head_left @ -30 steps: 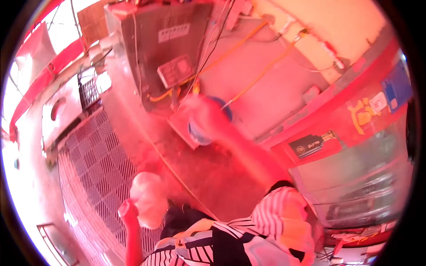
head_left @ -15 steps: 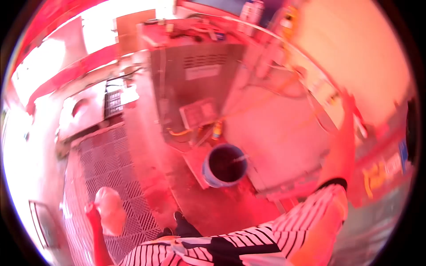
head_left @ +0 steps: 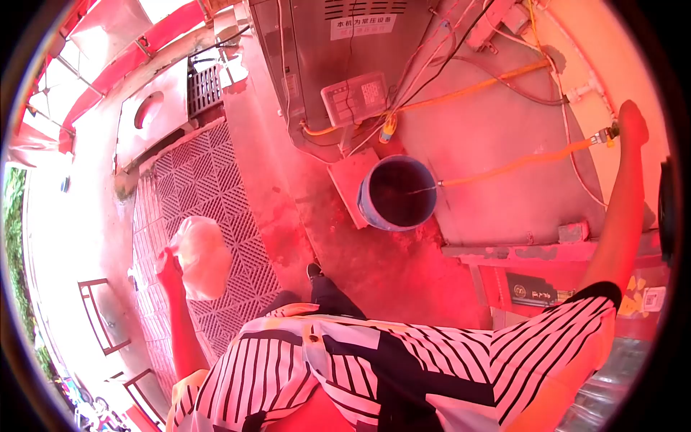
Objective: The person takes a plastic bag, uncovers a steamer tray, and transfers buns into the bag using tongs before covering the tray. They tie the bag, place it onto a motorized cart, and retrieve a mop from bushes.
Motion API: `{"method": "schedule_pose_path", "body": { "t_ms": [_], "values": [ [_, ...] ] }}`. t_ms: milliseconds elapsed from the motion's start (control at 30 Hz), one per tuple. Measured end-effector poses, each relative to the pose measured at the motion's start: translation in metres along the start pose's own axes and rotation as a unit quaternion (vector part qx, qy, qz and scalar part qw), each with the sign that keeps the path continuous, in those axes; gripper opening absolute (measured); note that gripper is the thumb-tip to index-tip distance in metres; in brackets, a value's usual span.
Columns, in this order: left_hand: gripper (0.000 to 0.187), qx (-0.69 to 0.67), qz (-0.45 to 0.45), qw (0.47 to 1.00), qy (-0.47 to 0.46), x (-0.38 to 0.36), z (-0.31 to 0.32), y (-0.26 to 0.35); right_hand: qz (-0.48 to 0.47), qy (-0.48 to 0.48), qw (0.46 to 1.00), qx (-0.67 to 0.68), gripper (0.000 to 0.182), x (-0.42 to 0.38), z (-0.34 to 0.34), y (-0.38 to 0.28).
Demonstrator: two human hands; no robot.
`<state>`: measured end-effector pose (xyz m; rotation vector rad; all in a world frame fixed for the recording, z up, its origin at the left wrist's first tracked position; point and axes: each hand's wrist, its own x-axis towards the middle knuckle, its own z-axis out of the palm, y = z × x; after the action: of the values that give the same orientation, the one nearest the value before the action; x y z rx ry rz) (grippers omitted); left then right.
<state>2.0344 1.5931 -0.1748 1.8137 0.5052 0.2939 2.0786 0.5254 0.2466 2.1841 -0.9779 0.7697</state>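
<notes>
My left hand (head_left: 168, 268) is closed on the gathered top of a pale plastic bag (head_left: 204, 258), whose bulging body hangs over the floor grating. Out at the far right, my right hand (head_left: 633, 125) is at a tap (head_left: 609, 135) on the wall; its fingers look curled round the handle and are partly hidden. From the tap a yellow hose (head_left: 518, 166) stretches left over a pale surface. Its end sits at the rim of a blue bucket (head_left: 362, 204), and a thin stream of water runs inside. Dark contents fill the bucket.
A metal cabinet (head_left: 311, 68) with a control box (head_left: 354, 99), cables and pipes stands ahead. Patterned grating (head_left: 230, 216) covers the floor at left, beside a metal plate (head_left: 162, 108) with a round hole. A dark box (head_left: 531, 289) lies low at right.
My right hand, earlier with fingers spread near the wall, is now at the tap. The view has tilted down and shifted, and the bag remains in my left hand.
</notes>
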Motion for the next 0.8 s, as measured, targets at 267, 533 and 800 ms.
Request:
{"method": "schedule_pose_path", "body": {
  "t_ms": [267, 533, 800],
  "values": [
    [0.021, -0.027, 0.012, 0.998, -0.048, -0.022, 0.032, 0.012, -0.074, 0.188, 0.964, 0.172, 0.032, -0.105, -0.039, -0.07],
    [0.028, -0.03, -0.015, 0.992, -0.12, -0.043, 0.04, 0.022, 0.071, -0.446, 0.566, 0.69, 0.031, -0.54, -0.081, -0.381],
    [0.031, 0.012, -0.066, 0.986, -0.152, -0.046, 0.036, -0.051, 0.689, -0.477, 0.073, 0.542, 0.096, -0.78, 0.106, -0.426]
  ]
}}
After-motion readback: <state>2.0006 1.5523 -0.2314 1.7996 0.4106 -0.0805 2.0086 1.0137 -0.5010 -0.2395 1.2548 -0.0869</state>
